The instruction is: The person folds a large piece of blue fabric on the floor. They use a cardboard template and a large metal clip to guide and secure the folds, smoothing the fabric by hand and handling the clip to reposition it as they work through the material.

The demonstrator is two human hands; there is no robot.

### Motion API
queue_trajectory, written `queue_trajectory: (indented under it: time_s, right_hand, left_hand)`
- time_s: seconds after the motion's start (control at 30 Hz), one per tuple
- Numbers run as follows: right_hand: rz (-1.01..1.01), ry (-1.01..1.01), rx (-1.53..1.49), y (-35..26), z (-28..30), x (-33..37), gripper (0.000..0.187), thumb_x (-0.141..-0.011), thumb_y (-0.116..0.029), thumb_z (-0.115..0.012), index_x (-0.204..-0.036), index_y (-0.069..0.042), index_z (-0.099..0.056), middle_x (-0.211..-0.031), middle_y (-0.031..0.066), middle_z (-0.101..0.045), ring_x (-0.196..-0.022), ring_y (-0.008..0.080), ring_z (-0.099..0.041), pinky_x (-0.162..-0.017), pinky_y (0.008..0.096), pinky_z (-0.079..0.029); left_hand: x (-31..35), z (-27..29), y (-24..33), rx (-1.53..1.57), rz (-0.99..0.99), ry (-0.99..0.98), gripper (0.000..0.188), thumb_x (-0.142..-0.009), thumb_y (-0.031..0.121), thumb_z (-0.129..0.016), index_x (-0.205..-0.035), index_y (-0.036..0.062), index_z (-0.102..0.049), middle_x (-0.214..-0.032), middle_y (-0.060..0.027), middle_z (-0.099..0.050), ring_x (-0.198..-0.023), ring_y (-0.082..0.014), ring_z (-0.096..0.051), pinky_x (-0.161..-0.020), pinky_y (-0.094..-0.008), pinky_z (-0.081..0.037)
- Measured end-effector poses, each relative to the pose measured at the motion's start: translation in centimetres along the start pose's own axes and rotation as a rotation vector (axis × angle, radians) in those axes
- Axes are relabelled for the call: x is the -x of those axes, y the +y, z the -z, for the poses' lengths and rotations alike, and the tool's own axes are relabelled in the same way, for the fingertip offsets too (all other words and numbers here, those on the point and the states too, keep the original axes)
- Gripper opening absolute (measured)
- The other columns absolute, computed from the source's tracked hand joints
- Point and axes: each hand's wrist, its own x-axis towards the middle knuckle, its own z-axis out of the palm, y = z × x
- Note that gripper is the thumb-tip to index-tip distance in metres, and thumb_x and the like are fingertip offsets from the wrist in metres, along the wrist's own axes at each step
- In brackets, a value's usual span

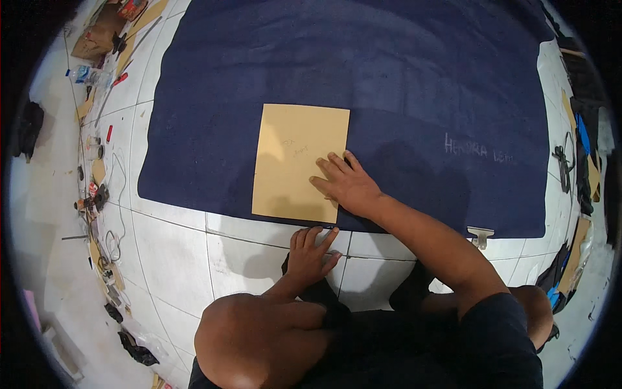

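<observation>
A large dark navy cloth (414,71) lies spread over the floor. On its near part, left of the middle, rests a flat tan cardboard rectangle (291,175) with faint handwriting. My right hand (350,187) is spread open over the cardboard's right edge, its fingers on the board and its thumb side towards me. Just below the cardboard's lower right corner, my left hand (312,254) reaches the cloth's near edge with fingers extended and thumb apart. Its fingertips touch or almost touch that edge; I see nothing clearly held.
White floor tiles (175,249) surround the cloth. A metal clip (481,235) grips its near edge at the right, and pale handwriting marks the cloth. Along the left lie a plastic bottle (87,76), tools and cords. Black and blue items (583,136) line the right side.
</observation>
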Motion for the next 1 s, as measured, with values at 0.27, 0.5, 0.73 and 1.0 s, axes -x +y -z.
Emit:
queue_trajectory:
  time_s: [0.27,0.5,0.73,1.0]
  right_hand:
    - [-0.038,0.081,0.105,-2.0,-1.6,1.0,0.039,-0.086,-0.034,-0.059,-0.122,-0.018,-0.06,-0.135,0.013,-0.047,-0.131,0.0318,-0.039,-0.11,0.0551,-0.026]
    - [-0.184,-0.087,0.165,3.3,1.9,4.3,0.073,-0.082,-0.058,-0.058,-0.141,-0.021,-0.039,-0.139,0.0155,-0.043,-0.134,0.0348,-0.034,-0.108,0.0603,-0.025]
    - [-0.306,-0.456,0.147,9.1,7.1,12.6,0.071,-0.087,-0.053,-0.057,-0.146,-0.023,-0.031,-0.149,0.0171,-0.024,-0.14,0.0373,-0.022,-0.109,0.0595,-0.026]
    - [-0.272,-0.335,0.081,6.6,3.5,14.3,0.065,-0.091,-0.05,-0.053,-0.146,-0.021,-0.032,-0.147,0.0184,-0.027,-0.14,0.0383,-0.022,-0.112,0.0604,-0.019]
  left_hand:
    - [-0.6,-0.9,0.6,-0.075,0.054,-0.019,0.055,-0.081,0.04,-0.067,-0.13,0.0175,-0.055,-0.116,-0.0135,-0.045,-0.107,-0.0315,-0.041,-0.096,-0.0482,-0.029]
    - [-0.6,-0.8,0.0,-0.066,0.069,-0.076,0.057,-0.081,0.035,-0.067,-0.133,0.0164,-0.055,-0.101,-0.0114,-0.049,-0.094,-0.0277,-0.045,-0.09,-0.0459,-0.031]
    - [-0.1,-1.6,-0.5,-0.05,0.037,-0.081,0.063,-0.079,0.027,-0.067,-0.138,0.0179,-0.048,-0.095,-0.0084,-0.049,-0.09,-0.0256,-0.046,-0.088,-0.0454,-0.032]
    - [0.1,-1.1,-0.6,-0.024,0.042,-0.127,0.065,-0.077,0.027,-0.068,-0.138,0.018,-0.048,-0.094,-0.0078,-0.049,-0.089,-0.0251,-0.046,-0.085,-0.0452,-0.033]
